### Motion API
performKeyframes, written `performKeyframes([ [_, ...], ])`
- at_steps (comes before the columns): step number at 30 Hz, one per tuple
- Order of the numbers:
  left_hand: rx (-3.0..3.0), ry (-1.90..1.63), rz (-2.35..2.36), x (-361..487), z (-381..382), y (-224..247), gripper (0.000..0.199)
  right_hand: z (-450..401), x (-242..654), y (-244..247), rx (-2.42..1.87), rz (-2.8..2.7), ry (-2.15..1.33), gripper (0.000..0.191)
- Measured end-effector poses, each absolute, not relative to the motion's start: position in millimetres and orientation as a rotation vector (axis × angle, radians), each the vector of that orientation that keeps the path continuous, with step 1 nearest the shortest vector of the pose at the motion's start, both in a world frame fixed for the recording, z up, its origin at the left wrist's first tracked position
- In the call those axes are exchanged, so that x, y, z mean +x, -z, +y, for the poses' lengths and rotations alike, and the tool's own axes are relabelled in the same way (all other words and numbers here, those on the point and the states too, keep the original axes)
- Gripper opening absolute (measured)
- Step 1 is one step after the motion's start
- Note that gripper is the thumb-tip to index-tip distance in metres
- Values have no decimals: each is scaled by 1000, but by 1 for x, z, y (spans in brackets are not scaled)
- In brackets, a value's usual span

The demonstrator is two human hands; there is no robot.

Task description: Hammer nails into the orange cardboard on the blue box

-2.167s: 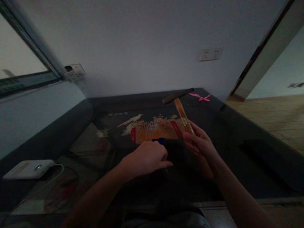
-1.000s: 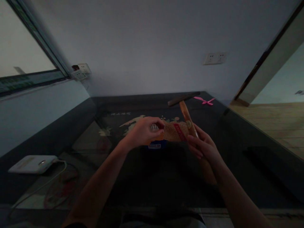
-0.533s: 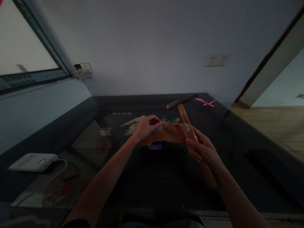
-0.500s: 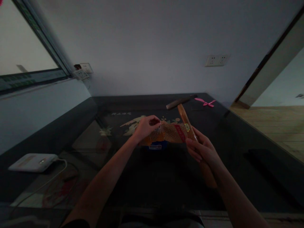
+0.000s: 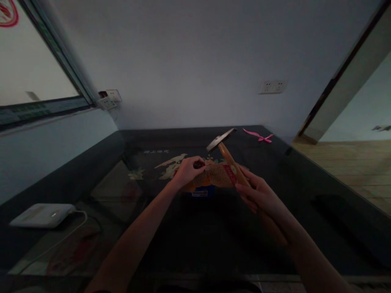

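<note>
1. The right hand (image 5: 258,194) is wrapped around the hammer (image 5: 227,154) partway up its wooden handle – a short grip that should favour control over force; a loose wrist would help.
2. The left hand (image 5: 187,173) has thumb and finger pinched together at the spotted packet (image 5: 217,175). In this dim light I can't tell whether anything small sits between them.
3. The hammer's head is raised and tilted, just beyond the left fingertips – best to leave those fingers clear of its face.
4. The packet lies mid-table, a blue box (image 5: 203,191) showing under its near edge; steadying both would guard against slipping.
5. On the dark table (image 5: 195,240), the pink ribbon (image 5: 262,138) and white charging cable (image 5: 80,213) lie well apart from the hands.
</note>
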State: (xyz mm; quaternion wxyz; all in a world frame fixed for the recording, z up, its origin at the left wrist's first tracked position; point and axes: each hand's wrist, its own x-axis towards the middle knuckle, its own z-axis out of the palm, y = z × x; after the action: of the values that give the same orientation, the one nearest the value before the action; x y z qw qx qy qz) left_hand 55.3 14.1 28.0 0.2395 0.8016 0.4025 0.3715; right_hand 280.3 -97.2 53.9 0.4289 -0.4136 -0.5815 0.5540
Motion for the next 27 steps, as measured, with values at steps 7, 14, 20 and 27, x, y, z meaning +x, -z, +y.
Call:
performKeyframes([
  [7, 2205, -1005, 1142, 54, 14, -30, 11, -109, 283, -90, -1197, -1703, -1314, 66],
  [14, 2202, -989, 1174, 54, 13, -30, 11, -112, 281, -102, -1265, -1787, -1245, 66],
  [20, 2206, -993, 1165, 55, 13, -29, 12, -114, 284, -104, -1304, -1827, -1222, 63],
  [27, 2199, -957, 1201, 55, 13, -27, 13, -113, 280, -102, -1329, -1832, -1270, 63],
])
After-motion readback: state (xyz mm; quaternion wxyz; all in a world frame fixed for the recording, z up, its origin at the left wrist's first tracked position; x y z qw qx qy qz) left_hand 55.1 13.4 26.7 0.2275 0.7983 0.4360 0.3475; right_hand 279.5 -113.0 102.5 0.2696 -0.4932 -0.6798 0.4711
